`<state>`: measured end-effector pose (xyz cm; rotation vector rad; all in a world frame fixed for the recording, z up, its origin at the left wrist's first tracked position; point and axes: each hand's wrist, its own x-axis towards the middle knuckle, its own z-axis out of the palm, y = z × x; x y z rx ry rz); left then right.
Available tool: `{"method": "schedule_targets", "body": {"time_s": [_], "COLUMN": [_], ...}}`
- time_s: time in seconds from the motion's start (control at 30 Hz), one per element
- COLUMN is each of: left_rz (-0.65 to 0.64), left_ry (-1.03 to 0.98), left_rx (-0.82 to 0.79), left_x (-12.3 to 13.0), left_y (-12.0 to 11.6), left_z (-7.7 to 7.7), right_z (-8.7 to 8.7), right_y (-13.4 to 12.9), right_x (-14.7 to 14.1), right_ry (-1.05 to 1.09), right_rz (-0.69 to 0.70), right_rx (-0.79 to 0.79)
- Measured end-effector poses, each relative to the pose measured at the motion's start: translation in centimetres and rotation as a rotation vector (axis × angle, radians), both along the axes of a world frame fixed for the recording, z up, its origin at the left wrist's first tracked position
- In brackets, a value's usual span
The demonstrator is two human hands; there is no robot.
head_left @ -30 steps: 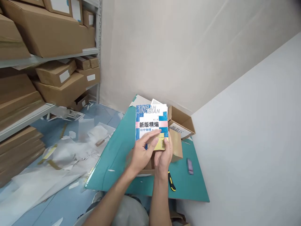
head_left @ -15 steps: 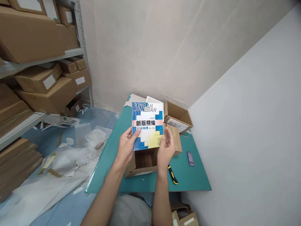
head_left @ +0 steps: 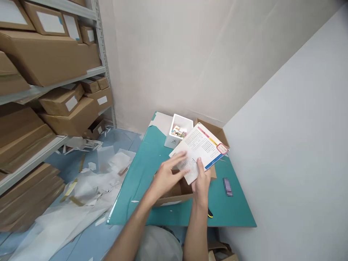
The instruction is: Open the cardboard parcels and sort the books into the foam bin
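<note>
A book (head_left: 199, 145) with its white, text-covered back facing up is tilted over the open cardboard box (head_left: 174, 200). My right hand (head_left: 201, 179) grips its lower edge, thumb on top. Beside the book's lower left side, my left hand (head_left: 170, 175) has its fingers spread, the fingertips at the cover. Part of the box's inside shows below the book. The handle end of a black and yellow cutter (head_left: 210, 214) sticks out beside my right wrist.
On the green table (head_left: 136, 181) a white container (head_left: 172, 140) holds small printed items. Another cardboard box (head_left: 220, 134) stands behind the book. A blurred purple object (head_left: 227, 187) lies at right. Shelves (head_left: 54, 145) with boxes stand left.
The book has turned from its blue and white front cover to its back and moved right. My left hand has let go of its left edge; my right hand now grips it. The view has shifted.
</note>
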<state>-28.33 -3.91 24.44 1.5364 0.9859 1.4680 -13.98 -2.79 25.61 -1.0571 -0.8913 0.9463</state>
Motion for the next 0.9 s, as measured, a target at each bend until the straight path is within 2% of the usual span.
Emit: {"method": "schedule_targets", "body": {"time_s": [0.07, 0.1, 0.13, 0.23, 0.3, 0.4, 0.47, 0.5, 0.57, 0.63, 0.77, 0.83, 0.9], "left_rz": [0.196, 0.214, 0.161, -0.105, -0.114, 0.067, 0.226, 0.302, 0.370, 0.343, 0.153, -0.001, -0.038], "left_ry": [-0.073, -0.119, -0.161, -0.250, -0.282, -0.274, -0.183, -0.117, 0.043, 0.203, 0.373, 0.360, 0.248], "left_rx": [-0.030, -0.073, -0.131, -0.296, -0.334, -0.278, -0.210, -0.176, -0.100, 0.012, 0.261, 0.267, 0.181], "left_x": [-1.0, -1.4, -1.8, -2.3, -2.2, -1.1, 0.3, 1.2, 3.1, 5.0, 6.8, 6.2, 5.0], "left_y": [0.9, 1.2, 1.5, 1.9, 1.9, 1.7, 1.3, 1.1, 0.4, -0.4, -1.1, -0.8, 0.1], "left_z": [-0.5, -0.8, -1.0, -1.5, -1.6, -1.4, -1.1, -1.0, -0.9, -0.9, -0.3, 0.2, 0.5], "right_z": [0.2, 0.4, 0.5, 0.9, 1.0, 0.9, 0.8, 0.7, 0.7, 0.7, 0.9, 0.9, 0.9], "right_y": [-0.4, -0.7, -1.1, -1.8, -1.7, -1.0, -0.7, -0.7, -0.8, -1.0, -0.5, 0.2, 0.8], "right_x": [0.9, 1.2, 1.4, 1.7, 2.0, 2.3, 2.2, 2.1, 1.6, 1.1, 2.0, 3.6, 5.4], "right_ry": [0.031, 0.041, 0.050, 0.041, -0.048, -0.315, -0.451, -0.470, -0.430, -0.362, -0.294, -0.233, -0.102], "right_rz": [0.082, 0.121, 0.154, 0.224, 0.224, 0.026, -0.080, -0.055, 0.110, 0.192, -0.044, -0.066, 0.012], "right_rx": [-0.016, -0.028, -0.037, -0.039, -0.016, 0.063, 0.102, 0.112, 0.122, 0.132, 0.120, 0.102, 0.071]}}
